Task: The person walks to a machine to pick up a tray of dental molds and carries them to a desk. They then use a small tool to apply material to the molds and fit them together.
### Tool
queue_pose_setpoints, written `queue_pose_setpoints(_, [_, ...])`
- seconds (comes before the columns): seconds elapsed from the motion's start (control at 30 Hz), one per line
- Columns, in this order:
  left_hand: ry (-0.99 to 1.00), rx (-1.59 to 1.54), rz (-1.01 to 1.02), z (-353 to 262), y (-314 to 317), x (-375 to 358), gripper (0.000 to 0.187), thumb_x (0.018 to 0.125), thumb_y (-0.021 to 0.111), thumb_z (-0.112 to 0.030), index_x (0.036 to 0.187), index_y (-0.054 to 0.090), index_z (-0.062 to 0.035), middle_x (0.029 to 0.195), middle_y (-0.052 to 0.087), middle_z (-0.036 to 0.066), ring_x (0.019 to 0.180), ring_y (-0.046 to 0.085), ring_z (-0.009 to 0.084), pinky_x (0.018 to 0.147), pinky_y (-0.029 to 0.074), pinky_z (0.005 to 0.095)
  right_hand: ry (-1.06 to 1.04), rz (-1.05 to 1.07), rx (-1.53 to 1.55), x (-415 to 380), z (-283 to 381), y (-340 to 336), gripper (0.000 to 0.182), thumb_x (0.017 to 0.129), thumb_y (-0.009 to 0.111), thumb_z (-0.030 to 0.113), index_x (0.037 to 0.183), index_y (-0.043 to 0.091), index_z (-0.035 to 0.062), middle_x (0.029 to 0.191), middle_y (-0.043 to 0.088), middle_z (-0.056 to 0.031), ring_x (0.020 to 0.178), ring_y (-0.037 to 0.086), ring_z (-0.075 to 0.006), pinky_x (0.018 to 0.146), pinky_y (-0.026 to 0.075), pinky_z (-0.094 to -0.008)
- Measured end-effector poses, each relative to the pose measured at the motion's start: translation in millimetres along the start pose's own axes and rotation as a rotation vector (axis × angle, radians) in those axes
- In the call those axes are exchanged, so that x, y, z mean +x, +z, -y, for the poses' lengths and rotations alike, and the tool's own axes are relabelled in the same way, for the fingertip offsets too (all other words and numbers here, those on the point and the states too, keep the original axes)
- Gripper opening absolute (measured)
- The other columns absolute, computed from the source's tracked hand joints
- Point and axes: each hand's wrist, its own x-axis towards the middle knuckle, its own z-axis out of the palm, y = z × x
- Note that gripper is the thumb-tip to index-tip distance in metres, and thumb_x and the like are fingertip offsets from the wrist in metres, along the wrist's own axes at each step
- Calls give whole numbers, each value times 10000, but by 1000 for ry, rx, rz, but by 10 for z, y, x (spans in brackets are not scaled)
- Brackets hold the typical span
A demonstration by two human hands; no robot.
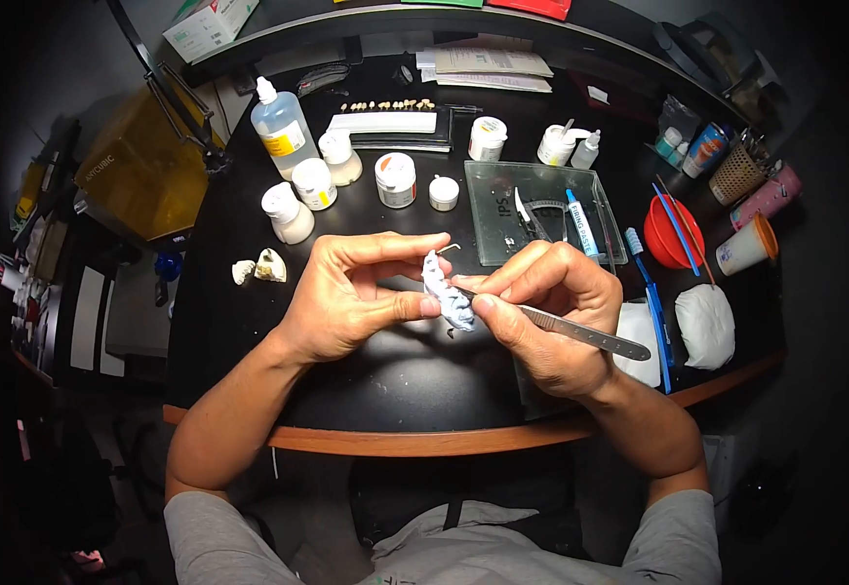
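Over the front middle of the desk, my left hand pinches a pale blue, lumpy dental model between thumb and fingers. A scalpel with a flat metal handle is gripped in my right hand like a pen. Its handle end points down to the right, and its dark tip is right at the side of the model. My right thumb also comes up against the model's lower end. Left of my left hand, two small off-white plaster pieces lie on the desk.
Behind my hands stand several white jars and a large clear bottle. A glass slab carries a firing paste tube. To the right are a red bowl, a blue toothbrush and a white bundle.
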Motion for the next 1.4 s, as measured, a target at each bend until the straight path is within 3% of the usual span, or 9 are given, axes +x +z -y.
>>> queue_pose_setpoints(0.33, [-204,-334,57,11,3,-27,570,950,754,-79,1471,546,24,1239,695,142,1090,711,228,868,659,406,61,-13,14,-6,7,4,178,890,755,-105,891,610,-1,940,719,-157,875,728,-147,791,609,-274])
queue_pose_setpoints(0.73, [-192,-288,104,13,-10,-29,524,954,752,-115,1435,593,22,1191,663,109,1056,690,203,856,646,385,80,-18,-9,-19,49,34,178,892,748,-116,889,608,-6,933,723,-160,835,736,-143,715,609,-254])
queue_pose_setpoints(1.03, [-189,-266,99,-53,12,-32,488,948,759,-124,1399,637,19,1151,663,99,943,647,129,756,533,241,89,3,16,-17,54,26,179,886,750,-125,887,616,-7,928,722,-154,826,730,-136,696,599,-248])
queue_pose_setpoints(1.4, [-181,-252,106,-75,17,-32,475,948,749,-116,1395,646,10,1145,663,87,935,630,108,757,518,234,33,28,-42,-26,65,18,180,878,765,-109,871,623,2,923,731,-165,845,729,-139,722,583,-252])
